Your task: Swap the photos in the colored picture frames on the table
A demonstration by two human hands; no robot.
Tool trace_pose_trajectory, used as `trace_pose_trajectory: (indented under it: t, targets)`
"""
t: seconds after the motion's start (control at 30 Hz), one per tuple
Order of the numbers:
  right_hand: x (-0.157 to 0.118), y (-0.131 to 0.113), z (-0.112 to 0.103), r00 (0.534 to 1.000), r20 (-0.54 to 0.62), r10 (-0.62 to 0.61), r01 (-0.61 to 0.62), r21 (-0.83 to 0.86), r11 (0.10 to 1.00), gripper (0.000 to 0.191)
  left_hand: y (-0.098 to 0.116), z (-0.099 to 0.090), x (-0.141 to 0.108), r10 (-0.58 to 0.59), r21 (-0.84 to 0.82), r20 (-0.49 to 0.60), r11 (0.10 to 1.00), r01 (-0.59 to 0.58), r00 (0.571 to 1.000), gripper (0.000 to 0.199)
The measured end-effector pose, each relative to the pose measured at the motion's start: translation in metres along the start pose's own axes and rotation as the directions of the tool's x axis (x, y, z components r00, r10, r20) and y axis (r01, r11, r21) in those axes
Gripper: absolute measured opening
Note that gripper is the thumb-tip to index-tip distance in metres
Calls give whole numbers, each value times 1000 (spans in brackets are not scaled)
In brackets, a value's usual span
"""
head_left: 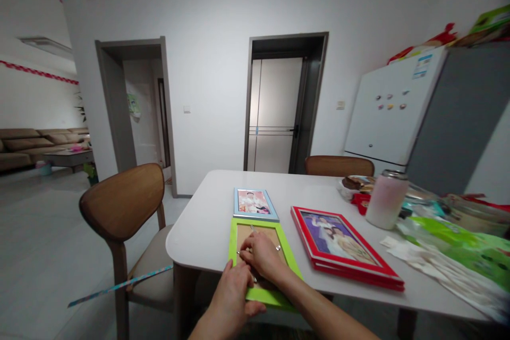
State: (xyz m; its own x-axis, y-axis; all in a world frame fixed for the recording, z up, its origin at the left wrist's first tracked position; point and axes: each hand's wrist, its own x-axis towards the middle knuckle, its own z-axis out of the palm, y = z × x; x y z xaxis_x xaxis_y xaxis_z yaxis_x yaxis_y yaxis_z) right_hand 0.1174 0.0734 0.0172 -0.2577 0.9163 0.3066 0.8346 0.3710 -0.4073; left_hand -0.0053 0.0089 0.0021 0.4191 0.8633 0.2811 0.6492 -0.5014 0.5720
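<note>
A lime-green picture frame (290, 252) lies face down near the table's front edge. Its brown backing board (261, 231) faces up, with small metal clips (278, 248) around it. My left hand (235, 289) grips the frame's near left corner, thumb along the near edge. Over the board, my right hand (263, 255) has its fingers curled together by the left-side clip; what they pinch is hidden. Just beyond lies a light-blue picture frame (237, 217) with a photo facing up. To the right, red picture frames (358, 275) are stacked, the top one showing a photo.
On the white table (203, 223), a pink-white bottle (386, 199) stands at the right, beside a green plastic package (458, 247) and white gloves or cloth (434, 265). A wooden chair (123, 202) stands left with a patterned strip (119, 286) across it; another chair (338, 164) is behind.
</note>
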Motion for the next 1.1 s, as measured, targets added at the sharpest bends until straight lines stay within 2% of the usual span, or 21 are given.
trace_pose_trajectory:
  t: [0.2,0.33,0.53,0.8,0.93,1.1]
  targets:
    - [8,16,6,1000,-7,22,-22,2,1000,20,0,-2,0,-10,-6,2,1000,10,1000,38]
    - [24,35,2,983,-96,154,-159,-42,986,26,-2,0,1,-8,2,16,1000,7,1000,39]
    - [40,48,5,960,-92,266,-273,-71,959,26,-2,0,1,2,15,3,1000,-2,1000,39]
    - [37,44,5,968,-77,240,-244,-62,968,26,-2,1,0,-5,16,13,1000,4,1000,39]
    - [34,38,-4,975,-79,205,-209,-42,977,26,-2,1,0,-8,13,4,1000,8,1000,40]
    - [-3,35,-30,991,-85,102,-100,24,995,34,-1,0,2,-13,8,-17,1000,13,1000,42]
